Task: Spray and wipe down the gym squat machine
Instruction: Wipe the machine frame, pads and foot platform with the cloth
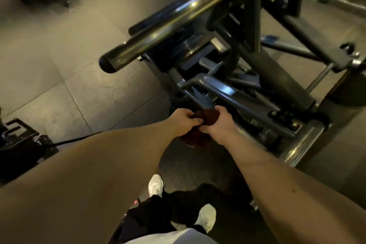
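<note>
Both hands, left hand (183, 120) and right hand (218, 123), grip a dark cloth (205, 118), bunching it to wipe the squat machine's low frame bar (233, 93).

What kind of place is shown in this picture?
Most likely a gym: a heavy steel machine frame, a long chromed bar and rubber floor tiles. The left hand and right hand grip a dark cloth.

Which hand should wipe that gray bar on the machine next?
Probably the right hand. It grips the cloth just below the gray bar, and most of the machine lies on that side. The left hand also grips the cloth, but sits farther from the bar.
</note>
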`<action>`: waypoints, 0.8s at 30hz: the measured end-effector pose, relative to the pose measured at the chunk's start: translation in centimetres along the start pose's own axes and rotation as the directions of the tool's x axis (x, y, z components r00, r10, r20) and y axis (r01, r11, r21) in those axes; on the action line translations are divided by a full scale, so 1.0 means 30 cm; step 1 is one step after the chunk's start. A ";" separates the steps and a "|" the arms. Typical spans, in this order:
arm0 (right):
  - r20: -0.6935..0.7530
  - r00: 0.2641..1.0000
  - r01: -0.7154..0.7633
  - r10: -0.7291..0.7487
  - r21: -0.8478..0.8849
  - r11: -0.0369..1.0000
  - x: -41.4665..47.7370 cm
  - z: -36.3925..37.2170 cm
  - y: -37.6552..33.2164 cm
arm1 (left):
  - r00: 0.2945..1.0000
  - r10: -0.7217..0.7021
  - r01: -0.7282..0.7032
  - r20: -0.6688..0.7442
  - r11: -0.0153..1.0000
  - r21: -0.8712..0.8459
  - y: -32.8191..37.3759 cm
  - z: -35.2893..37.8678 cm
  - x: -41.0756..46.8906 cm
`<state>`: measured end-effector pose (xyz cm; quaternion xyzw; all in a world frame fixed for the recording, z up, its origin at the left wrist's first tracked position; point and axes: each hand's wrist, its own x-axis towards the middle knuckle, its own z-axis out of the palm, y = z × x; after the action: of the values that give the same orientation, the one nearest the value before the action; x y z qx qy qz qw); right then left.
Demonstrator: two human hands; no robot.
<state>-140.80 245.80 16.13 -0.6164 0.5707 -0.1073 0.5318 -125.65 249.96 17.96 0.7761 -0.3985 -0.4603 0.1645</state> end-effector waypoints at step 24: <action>-0.108 0.731 0.650 -0.674 -0.191 0.735 -0.067 -0.162 -1.053 | 0.713 0.379 -0.534 -0.590 0.838 -0.108 0.369 -0.854 -0.393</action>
<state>-126.41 238.00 43.67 -0.8036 0.3622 -0.3017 0.3632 -112.21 249.22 45.09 0.7197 -0.4486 -0.2137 0.4848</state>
